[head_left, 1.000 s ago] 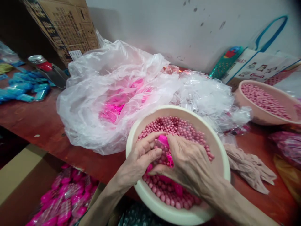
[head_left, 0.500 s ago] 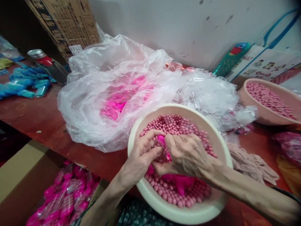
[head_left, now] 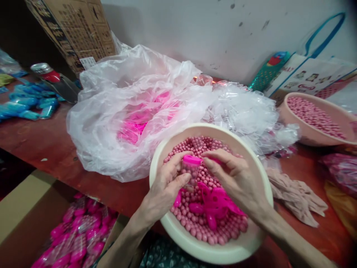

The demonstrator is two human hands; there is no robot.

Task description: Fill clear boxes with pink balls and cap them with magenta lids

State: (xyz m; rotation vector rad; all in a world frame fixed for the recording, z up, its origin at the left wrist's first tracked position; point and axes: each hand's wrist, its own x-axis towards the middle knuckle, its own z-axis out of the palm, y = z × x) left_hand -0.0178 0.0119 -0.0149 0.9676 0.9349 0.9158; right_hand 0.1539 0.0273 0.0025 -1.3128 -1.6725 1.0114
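My left hand (head_left: pixel 164 186) grips a small clear plastic jar (head_left: pixel 190 173) with pink beads inside and a bright pink cap on top. My right hand (head_left: pixel 240 175) is just right of the cap, thumb and forefinger close together, with a bit of bright pink plastic (head_left: pixel 216 161) showing between them. Its shape is mostly hidden by the fingers. Both hands are over a cream basin (head_left: pixel 164 156) of round pink beads (head_left: pixel 195 230). Several loose bright pink plastic pieces (head_left: pixel 214 204) lie on the beads below my right hand.
Behind the basin are a clear plastic bag (head_left: pixel 97 123) holding pink pieces and a heap of clear plastic parts (head_left: pixel 242 108). A second bead bowl (head_left: pixel 287 123) and a beige glove (head_left: pixel 295 193) lie right. At lower left, a carton (head_left: pixel 25 201) holds filled pink items.
My right hand has moved right, off the jar, uncovering its pink cap and the pink pieces on the beads. My left hand keeps hold of the jar. The view has shifted slightly.
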